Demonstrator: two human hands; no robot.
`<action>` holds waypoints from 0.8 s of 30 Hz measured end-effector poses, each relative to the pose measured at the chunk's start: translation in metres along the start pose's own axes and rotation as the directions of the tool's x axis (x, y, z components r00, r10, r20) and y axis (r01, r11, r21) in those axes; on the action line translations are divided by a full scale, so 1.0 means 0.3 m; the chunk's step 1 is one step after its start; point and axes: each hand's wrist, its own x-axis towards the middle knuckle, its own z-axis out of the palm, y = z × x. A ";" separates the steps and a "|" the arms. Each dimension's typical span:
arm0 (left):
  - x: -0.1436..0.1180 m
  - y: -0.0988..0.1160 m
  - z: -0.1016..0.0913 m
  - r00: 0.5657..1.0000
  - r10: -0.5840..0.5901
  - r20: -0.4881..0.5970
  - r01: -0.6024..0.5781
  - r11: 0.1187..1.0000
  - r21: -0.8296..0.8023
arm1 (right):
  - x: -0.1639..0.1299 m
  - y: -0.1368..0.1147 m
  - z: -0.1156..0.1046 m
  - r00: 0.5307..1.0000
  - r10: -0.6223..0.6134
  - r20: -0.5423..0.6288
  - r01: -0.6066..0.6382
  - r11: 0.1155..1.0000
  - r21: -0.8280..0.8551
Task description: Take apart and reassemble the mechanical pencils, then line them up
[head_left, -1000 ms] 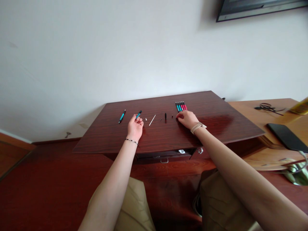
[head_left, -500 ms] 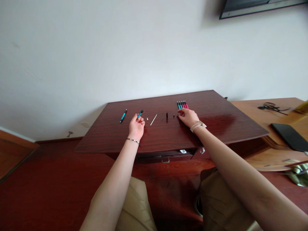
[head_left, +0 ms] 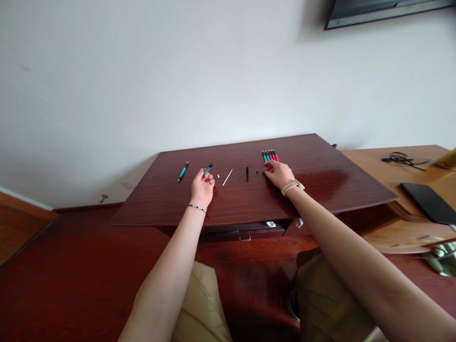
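Observation:
My left hand (head_left: 203, 190) is closed around a teal pen barrel (head_left: 208, 168) with a black end, held above the left part of the table. My right hand (head_left: 279, 174) rests on the table just in front of a row of several pens (head_left: 270, 155), some teal and some pink. Its thumb and fingertips are apart, with nothing visible between them. Between my hands lie a small white piece (head_left: 218, 176), a thin white refill (head_left: 227, 177), a tiny dark spring-like piece (head_left: 240, 176), a black grip (head_left: 247, 171) and a small dark piece (head_left: 257, 171).
A whole teal pen (head_left: 183, 171) lies left of my left hand on the dark wooden table (head_left: 149, 204). To the right, a lighter desk (head_left: 374, 159) holds a black cable (head_left: 404, 159) and a dark flat device (head_left: 429, 202). A drawer handle (head_left: 245, 238) shows below the tabletop.

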 end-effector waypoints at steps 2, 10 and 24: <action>-0.002 0.001 0.001 1.000 -0.003 -0.002 0.003 1.000 -0.007 | 0.002 0.004 0.000 1.000 0.014 -0.008 -0.014 1.000 0.008; -0.004 0.003 0.003 1.000 -0.010 0.007 0.010 1.000 -0.007 | 0.009 0.009 -0.002 0.998 0.065 -0.023 -0.064 0.997 0.039; -0.068 -0.008 0.031 0.995 -0.096 0.029 0.098 0.992 -0.080 | -0.047 -0.098 -0.077 0.968 -0.011 -0.250 0.087 0.951 0.296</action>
